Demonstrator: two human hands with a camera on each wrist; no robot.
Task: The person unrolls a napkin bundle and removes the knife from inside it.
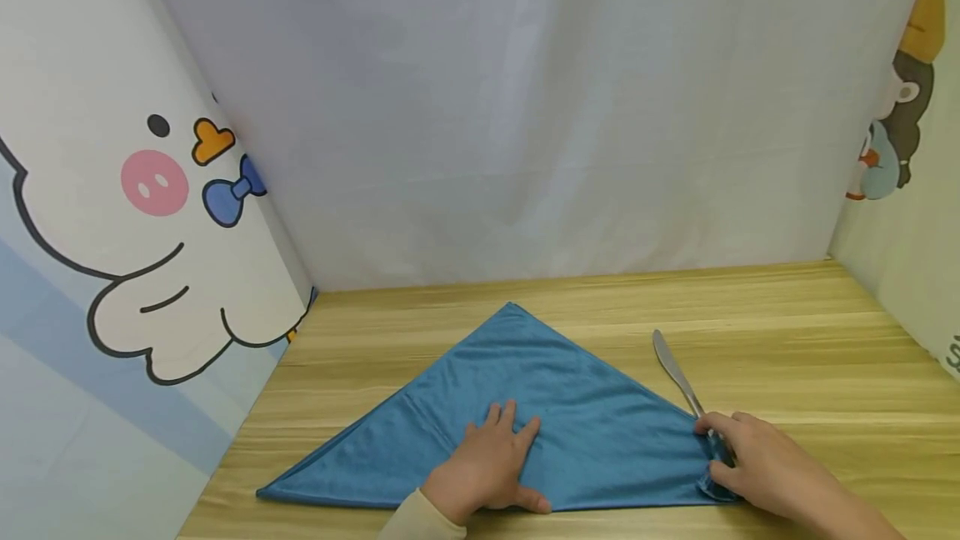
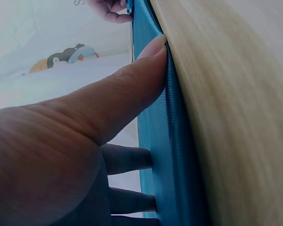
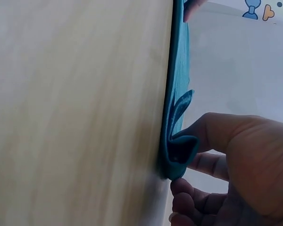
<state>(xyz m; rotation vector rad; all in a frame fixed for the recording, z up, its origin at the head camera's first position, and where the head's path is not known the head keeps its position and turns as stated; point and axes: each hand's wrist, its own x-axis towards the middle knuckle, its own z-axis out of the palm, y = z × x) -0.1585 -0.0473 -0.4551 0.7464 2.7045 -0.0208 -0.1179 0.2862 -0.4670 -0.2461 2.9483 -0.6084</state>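
Note:
A blue satin-like cloth (image 1: 592, 415), folded into a triangle, lies on the wooden table with its peak pointing away. My left hand (image 1: 491, 461) rests on it near the middle of the front edge, fingers spread. In the left wrist view, the thumb (image 2: 132, 75) presses along that folded edge. At the right corner, my right hand (image 1: 757, 452) pinches the turned-over cloth (image 3: 181, 146) between thumb and fingers. A silver table knife (image 1: 675, 369) slants from the right hand over the cloth's edge, blade pointing away; its handle end is largely hidden by the hand and cloth.
The wood-grain table (image 1: 847, 357) extends around the cloth. Behind it hangs a pale curtain (image 1: 525, 148). A cartoon-printed panel (image 1: 82, 215) stands at the left, and another printed panel (image 1: 900, 248) borders the right side.

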